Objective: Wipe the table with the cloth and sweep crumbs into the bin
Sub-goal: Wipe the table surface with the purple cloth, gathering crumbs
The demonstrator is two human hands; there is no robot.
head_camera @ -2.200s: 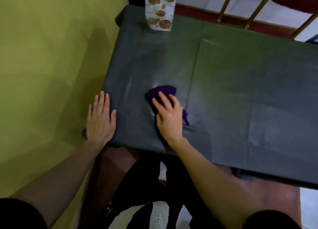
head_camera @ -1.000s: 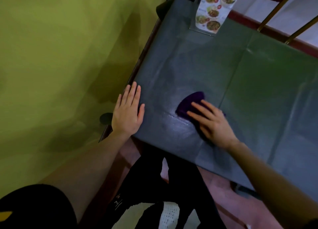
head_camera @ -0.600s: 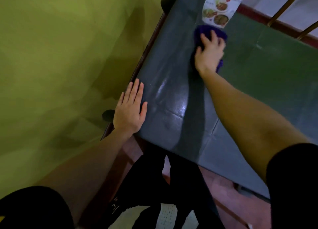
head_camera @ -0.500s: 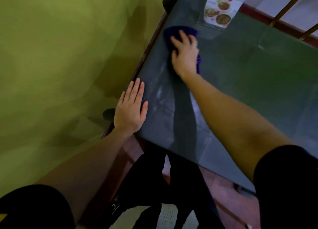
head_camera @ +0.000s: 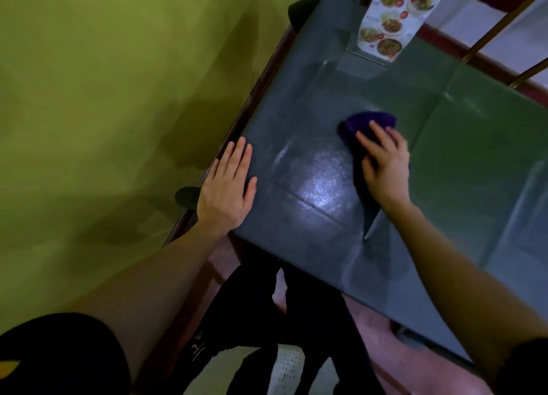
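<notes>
A purple cloth (head_camera: 367, 121) lies bunched on the dark grey-green covered table (head_camera: 462, 163). My right hand (head_camera: 385, 163) presses flat on the cloth near the table's middle, fingers spread over it, most of the cloth hidden under the palm. My left hand (head_camera: 228, 187) rests flat and open on the table's near left corner, holding nothing. A wet, shiny patch (head_camera: 320, 187) shows between the two hands. No crumbs or bin are visible.
A standing menu card (head_camera: 388, 21) with food pictures is at the table's far left corner. A yellow-green wall (head_camera: 118, 98) runs close along the table's left edge. Brass chair legs (head_camera: 504, 24) stand beyond the far edge. My dark-clothed legs are below the near edge.
My right hand has dragged the cloth back from the far left corner near the menu card towards the table's middle. My left hand has stayed in place.
</notes>
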